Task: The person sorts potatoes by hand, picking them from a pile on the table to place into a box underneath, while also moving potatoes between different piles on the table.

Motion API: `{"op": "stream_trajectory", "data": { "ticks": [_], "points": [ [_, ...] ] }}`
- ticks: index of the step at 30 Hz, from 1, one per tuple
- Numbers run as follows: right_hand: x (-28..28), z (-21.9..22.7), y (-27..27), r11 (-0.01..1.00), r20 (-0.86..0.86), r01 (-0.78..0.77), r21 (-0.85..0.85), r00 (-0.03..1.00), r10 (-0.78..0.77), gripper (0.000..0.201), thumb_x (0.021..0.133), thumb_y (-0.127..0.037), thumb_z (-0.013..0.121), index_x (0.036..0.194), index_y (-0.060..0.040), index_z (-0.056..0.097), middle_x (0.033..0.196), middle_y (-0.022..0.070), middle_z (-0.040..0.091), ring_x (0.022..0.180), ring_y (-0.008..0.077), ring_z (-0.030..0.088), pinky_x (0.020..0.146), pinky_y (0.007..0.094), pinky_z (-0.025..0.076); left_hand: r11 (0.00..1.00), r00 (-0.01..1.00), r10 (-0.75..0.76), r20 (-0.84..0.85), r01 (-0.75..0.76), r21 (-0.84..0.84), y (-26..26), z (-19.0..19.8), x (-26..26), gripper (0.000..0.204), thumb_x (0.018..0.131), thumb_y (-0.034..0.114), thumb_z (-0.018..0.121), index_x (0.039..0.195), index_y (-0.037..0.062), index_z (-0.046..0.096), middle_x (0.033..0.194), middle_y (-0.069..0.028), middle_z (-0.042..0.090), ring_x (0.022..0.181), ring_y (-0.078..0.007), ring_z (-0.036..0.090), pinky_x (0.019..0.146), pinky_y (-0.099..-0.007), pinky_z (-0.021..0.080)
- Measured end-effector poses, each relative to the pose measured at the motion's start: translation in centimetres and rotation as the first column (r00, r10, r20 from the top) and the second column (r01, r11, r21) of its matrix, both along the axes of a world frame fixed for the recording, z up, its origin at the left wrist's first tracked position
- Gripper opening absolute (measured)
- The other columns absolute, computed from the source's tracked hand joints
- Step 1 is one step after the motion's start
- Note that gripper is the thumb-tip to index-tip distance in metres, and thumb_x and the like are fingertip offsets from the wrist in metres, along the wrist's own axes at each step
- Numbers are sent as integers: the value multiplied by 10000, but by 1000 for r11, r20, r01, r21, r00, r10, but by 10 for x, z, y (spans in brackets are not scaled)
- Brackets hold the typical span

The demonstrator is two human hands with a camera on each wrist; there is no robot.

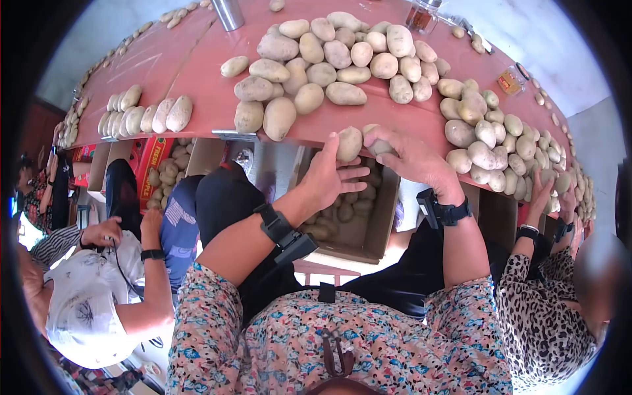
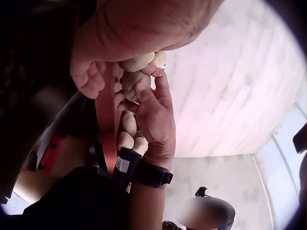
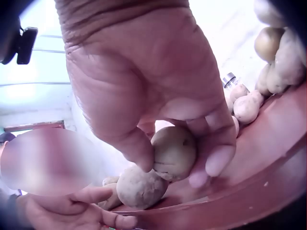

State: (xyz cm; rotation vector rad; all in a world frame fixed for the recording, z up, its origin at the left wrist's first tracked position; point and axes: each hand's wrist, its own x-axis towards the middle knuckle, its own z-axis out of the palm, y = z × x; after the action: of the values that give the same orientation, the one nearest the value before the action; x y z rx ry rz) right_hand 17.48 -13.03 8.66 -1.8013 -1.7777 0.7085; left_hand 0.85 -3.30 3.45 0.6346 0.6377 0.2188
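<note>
My left hand (image 1: pixel 329 181) has its fingers spread over a cardboard box (image 1: pixel 365 252). Its thumb lies beside a potato (image 1: pixel 349 143) at the table edge; whether it bears that potato's weight I cannot tell. The right wrist view shows the same left hand (image 3: pixel 72 211) with extended fingers below a potato (image 3: pixel 141 187). My right hand (image 1: pixel 421 161) pinches another potato (image 1: pixel 378 141), just right of the first. Close up, thumb and fingers of the right hand (image 3: pixel 153 81) grip this potato (image 3: pixel 175 153), which has a dark spot and a crease.
A large potato pile (image 1: pixel 322 72) lies on the red table (image 1: pixel 210 79), another pile (image 1: pixel 494 138) to the right, and a short row (image 1: pixel 148 118) to the left. The box below holds potatoes. A metal cup (image 1: pixel 228 13) stands at the back. People sit on both sides.
</note>
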Motion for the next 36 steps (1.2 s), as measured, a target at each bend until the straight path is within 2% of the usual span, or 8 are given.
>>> {"op": "stream_trajectory", "data": {
  "ticks": [7,9,11,15,17,21,23,36],
  "points": [
    [-12,14,-8,978,-142,-177,-110,977,161,279,786,-27,543,1058,-87,528,977,63,577,901,223,553,818,334,437,993,995,97,-31,-94,78,-3,-27,-11,467,934,446,369,1173,51,436,1097,-125,480,968,-280,539,811,-432,465],
    [-14,2,-8,964,-37,-245,-108,970,242,261,807,-56,504,1063,-91,541,998,80,589,878,235,571,793,353,449,997,959,72,-272,-60,51,-10,-43,-20,409,940,386,395,1154,42,452,1097,-117,493,928,-256,544,799,-402,476],
    [-28,0,-5,791,113,-190,-582,944,310,273,811,-87,476,1068,-115,565,979,130,596,874,285,597,750,403,464,996,925,92,-370,-81,43,-20,-52,-23,386,941,354,401,1153,35,450,1104,-121,494,923,-258,543,799,-403,480],
    [-37,-60,-12,846,421,-25,-532,859,291,285,838,-104,453,1096,-111,573,987,167,586,857,312,607,730,409,487,991,938,134,-320,-122,55,-11,-77,-19,376,938,226,409,1239,3,373,1159,-149,459,1006,-291,514,845,-409,473],
    [-39,-76,-7,923,451,177,-343,893,-4,310,850,-154,501,1155,-117,547,973,252,549,881,380,590,744,434,488,969,931,243,-273,-222,106,-6,-74,-9,407,930,187,400,1282,-2,321,1196,-158,428,1058,-305,486,876,-420,455],
    [-41,-77,-6,953,523,126,-274,852,37,353,834,-159,533,1183,-105,523,963,220,564,874,359,599,745,426,491,953,913,285,-292,-236,191,-4,-59,-8,503,902,89,377,1365,-6,207,1312,-174,331,1179,-320,411,942,-441,402],
    [-45,-71,-5,826,415,-12,-564,860,296,372,819,-156,560,1182,-85,514,944,181,581,894,338,597,753,423,488,966,912,225,-342,-162,203,-7,-49,-14,502,899,91,377,1364,-5,214,1322,-176,330,1165,-312,421,933,-438,402],
    [-35,-26,4,864,306,-101,-493,910,281,288,836,-173,532,1093,-47,563,932,144,624,887,284,602,760,380,481,976,924,19,-381,66,209,-17,-38,-19,481,880,153,422,1321,9,292,1296,-160,384,1069,-242,474,829,-384,413]
  ]
}}
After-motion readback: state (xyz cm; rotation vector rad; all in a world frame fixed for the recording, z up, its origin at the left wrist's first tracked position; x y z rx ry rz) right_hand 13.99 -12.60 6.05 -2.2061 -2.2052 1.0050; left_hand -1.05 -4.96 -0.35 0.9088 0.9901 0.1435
